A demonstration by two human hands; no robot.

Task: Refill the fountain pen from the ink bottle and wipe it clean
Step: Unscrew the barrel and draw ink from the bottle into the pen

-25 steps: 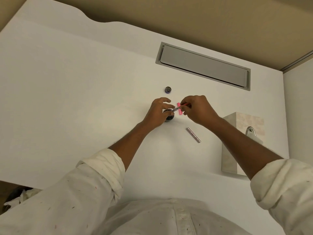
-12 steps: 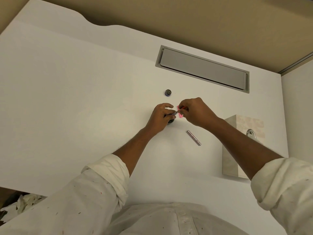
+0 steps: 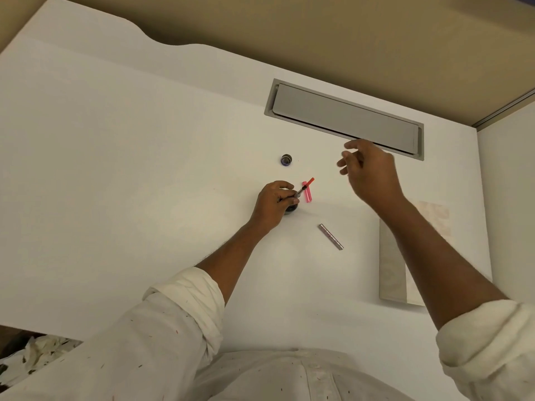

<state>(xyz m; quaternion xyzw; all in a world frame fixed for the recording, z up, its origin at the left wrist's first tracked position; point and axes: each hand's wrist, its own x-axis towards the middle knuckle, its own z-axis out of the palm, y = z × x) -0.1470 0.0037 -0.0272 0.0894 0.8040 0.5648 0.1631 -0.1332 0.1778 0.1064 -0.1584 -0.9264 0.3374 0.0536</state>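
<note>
- Fountain pen [image 3: 309, 183], head view: it is tilted. I pinch its dark front end between the thumb and fingers of my left hand [image 3: 275, 202]. Its red back end points up and to the right, free of any grip.
- Ink bottle [image 3: 291, 209]: dark, standing on the white desk [image 3: 115, 169] directly under my left hand, which hides most of it. I cannot tell whether the pen's tip reaches the ink.
- Pink tube [image 3: 308, 197]: just right of the bottle, by the pen.
- Round cap [image 3: 286, 159]: on the desk beyond the bottle, apart from it.
- Right hand [image 3: 367, 172]: raised over the desk, well to the right of the pen, fingers loosely spread, holding nothing.
- Silver tube [image 3: 331, 236]: lies slantwise on the desk, nearer me and right of the bottle.
- Tissue box [image 3: 390, 270]: at the desk's right side, partly behind my right forearm.
- Grey flap [image 3: 344, 120]: set into the desk's far side.
</note>
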